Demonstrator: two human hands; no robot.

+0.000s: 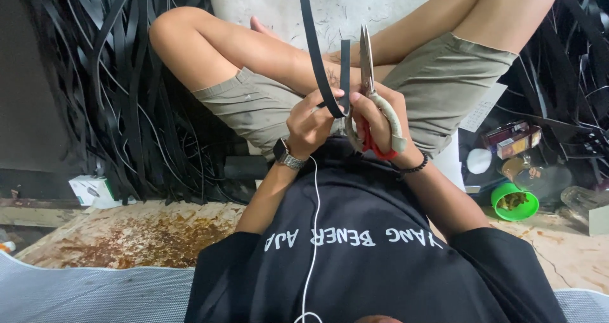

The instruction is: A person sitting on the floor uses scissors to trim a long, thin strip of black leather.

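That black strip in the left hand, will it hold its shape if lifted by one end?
Probably not: the black strip curves in a loop at the left hand, so it looks floppy. Thin and narrow, likely light. The pile of strips droops similarly.

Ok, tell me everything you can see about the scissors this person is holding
The large metal scissors have long, pale silver blades that look closed or nearly so, pointing away from the person, up the picture. One handle loop is wrapped in whitish tape, the other in red. The right hand grips the handles, fingers through the loops. The blades lie right beside the upright end of a narrow black rubber-like strip pinched in the left hand, above the lap.
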